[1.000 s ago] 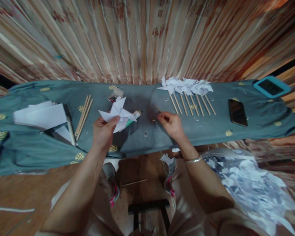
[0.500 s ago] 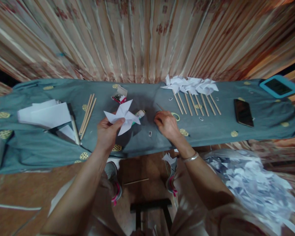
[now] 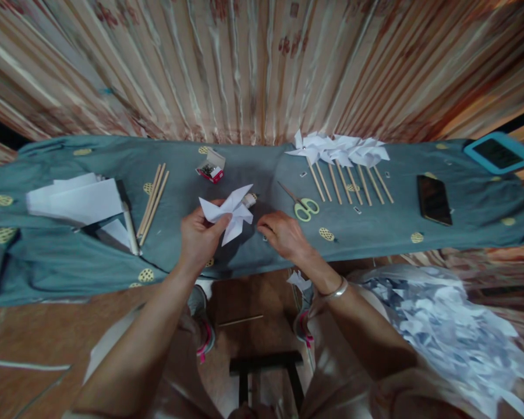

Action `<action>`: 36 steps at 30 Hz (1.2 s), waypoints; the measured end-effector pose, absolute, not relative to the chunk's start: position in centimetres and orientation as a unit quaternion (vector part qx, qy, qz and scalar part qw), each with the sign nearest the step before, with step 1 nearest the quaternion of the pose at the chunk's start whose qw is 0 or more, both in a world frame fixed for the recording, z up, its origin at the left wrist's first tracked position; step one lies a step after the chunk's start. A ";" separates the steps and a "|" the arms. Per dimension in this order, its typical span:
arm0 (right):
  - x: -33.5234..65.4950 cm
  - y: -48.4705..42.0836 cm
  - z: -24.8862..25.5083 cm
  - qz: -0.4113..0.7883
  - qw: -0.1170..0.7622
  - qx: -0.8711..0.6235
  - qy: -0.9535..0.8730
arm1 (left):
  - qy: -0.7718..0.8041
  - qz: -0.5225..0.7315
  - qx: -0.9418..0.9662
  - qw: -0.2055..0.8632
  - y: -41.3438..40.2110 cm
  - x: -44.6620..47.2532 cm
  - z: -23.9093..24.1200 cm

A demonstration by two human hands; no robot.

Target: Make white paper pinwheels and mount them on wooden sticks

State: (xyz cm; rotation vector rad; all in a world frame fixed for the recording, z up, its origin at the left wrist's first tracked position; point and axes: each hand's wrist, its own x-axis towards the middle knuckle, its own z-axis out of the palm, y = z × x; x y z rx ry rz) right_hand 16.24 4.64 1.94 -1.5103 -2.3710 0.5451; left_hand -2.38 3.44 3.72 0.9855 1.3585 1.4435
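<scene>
Pinched between thumb and fingers of my left hand is a white paper pinwheel, its blades fanned out above the cloth. My right hand is closed in a pinch just right of the pinwheel, apart from it; whatever its fingertips hold is too small to make out. Behind the pinwheel a small white tube or bottle partly shows. Green-handled scissors lie beyond my right hand. A small open red box holding shiny little pins or tacks sits past my left hand.
Several pinwheels on sticks lie at the back right. Loose wooden sticks, white paper sheets and a white pen-like stick lie left. A phone and blue-framed tablet are right. A bag of folded paper stands below.
My left hand has moved right with the pinwheel, which is turned a little. My right hand has come left and nearer to me, uncovering the scissors.
</scene>
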 end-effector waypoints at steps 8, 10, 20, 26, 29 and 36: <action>17.0 4.7 2.3 0.171 0.108 -0.511 -0.836 | 0.548 0.569 0.412 0.453 3.1 -1.8 3.0; 17.2 4.7 2.5 0.172 0.106 -0.515 -0.833 | 0.552 0.565 0.416 0.451 3.2 -1.8 2.8; 17.9 4.7 2.5 0.147 0.111 -0.519 -0.835 | 0.553 0.558 0.438 0.437 3.3 -2.1 2.0; 17.9 4.7 2.3 0.138 0.110 -0.523 -0.834 | 0.548 0.554 0.417 0.468 3.1 -1.4 2.2; 17.8 4.7 2.1 0.152 0.123 -0.518 -0.833 | 0.538 0.553 0.379 0.511 2.8 -0.7 2.3; 18.0 4.7 1.7 0.195 0.168 -0.515 -0.818 | 0.494 0.550 0.331 0.586 2.5 0.5 2.0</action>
